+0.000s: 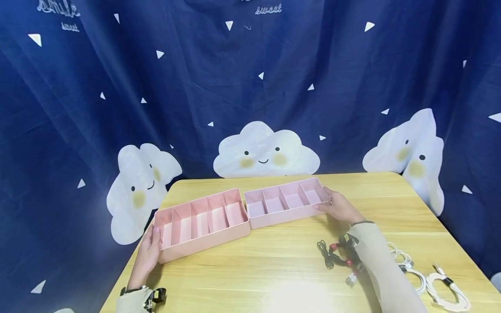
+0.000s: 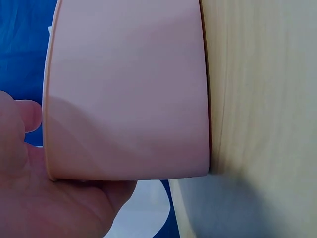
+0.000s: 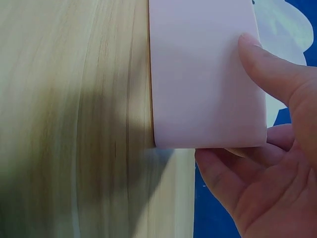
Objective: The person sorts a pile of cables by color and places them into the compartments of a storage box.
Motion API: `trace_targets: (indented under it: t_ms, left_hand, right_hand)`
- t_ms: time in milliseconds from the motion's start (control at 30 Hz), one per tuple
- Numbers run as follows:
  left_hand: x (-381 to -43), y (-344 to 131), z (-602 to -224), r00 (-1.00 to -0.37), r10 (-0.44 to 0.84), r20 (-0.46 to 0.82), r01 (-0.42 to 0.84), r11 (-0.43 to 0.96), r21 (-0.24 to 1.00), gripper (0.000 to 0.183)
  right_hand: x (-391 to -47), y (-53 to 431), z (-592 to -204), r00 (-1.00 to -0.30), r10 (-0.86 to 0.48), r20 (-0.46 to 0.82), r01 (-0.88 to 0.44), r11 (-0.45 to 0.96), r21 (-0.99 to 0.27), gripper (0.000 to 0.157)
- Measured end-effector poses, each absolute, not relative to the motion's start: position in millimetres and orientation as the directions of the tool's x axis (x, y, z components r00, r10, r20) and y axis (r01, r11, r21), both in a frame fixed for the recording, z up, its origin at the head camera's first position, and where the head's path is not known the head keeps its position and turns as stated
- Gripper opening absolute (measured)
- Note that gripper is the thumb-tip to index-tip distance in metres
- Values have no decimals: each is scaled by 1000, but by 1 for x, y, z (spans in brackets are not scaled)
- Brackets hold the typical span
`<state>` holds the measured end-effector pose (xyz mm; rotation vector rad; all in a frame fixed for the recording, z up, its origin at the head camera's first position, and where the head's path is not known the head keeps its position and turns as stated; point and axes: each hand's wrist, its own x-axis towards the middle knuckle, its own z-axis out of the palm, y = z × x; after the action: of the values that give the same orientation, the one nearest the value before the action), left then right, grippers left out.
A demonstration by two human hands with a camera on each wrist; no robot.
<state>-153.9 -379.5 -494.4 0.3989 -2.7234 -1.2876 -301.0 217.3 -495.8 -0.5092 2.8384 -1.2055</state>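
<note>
Two long divided organizer boxes stand end to end on the table, their near corners touching or almost so. The pink organizer box is on the left, angled, with several compartments, and nothing shows inside. My left hand holds its left end, the thumb at the rim and fingers round the end wall. To the right is a smaller lilac organizer box, also split into several bare compartments. My right hand grips its right end; in the right wrist view the thumb lies on the long side and fingers curl round the end.
Below my right forearm lie bundled black cables with red ties and a grey-white plug. Coiled white cables rest at the table's right front. A dark blue curtain with clouds hangs behind the wooden table.
</note>
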Motion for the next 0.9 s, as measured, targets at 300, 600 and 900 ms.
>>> trace_targets:
  t_ms: [300, 600, 900]
  left_hand:
    - [-165, -377, -494, -965, -256, -58, -203, 584, 786, 76]
    - [-178, -377, -494, -973, -214, -82, -198, 608, 769, 80]
    - [-191, -373, -494, -982, -171, -85, -173, 605, 777, 79]
  right_hand:
    - [-298, 225, -499, -939, -312, 146, -319, 622, -715, 85]
    - [-294, 232, -497, -937, -306, 166, -330, 628, -705, 81]
    - [-287, 239, -495, -946, -282, 159, -311, 657, -686, 83]
